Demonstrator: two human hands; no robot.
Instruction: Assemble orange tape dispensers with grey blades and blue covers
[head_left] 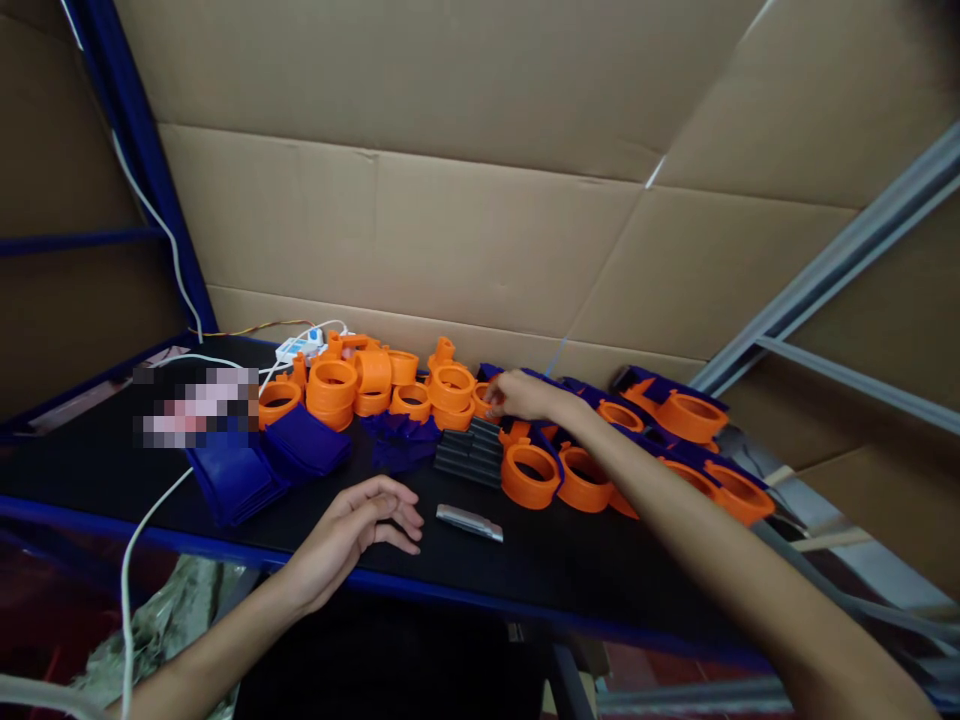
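My left hand (371,518) hovers above the front of the black tabletop, fingers loosely bent and apart, holding nothing. Just to its right lies a silver utility knife (469,522). My right hand (523,395) reaches to the back, its bent fingers pinched at an orange plastic ring (482,400); the far side of that grip is hidden. Stacked orange rings (331,392) stand left of it. Black ribbed strips (470,452) lie in front of my right hand. Nearby sit crumpled dark blue pieces (402,438) and a pile of flat blue sheets (238,470).
Orange rings with blue pieces attached (585,478) cover the right side, partly behind my right forearm. A white power strip (298,346) and cables lie at the back left. Cardboard panels (420,230) wall the back; a blue edge (465,590) borders the table's front.
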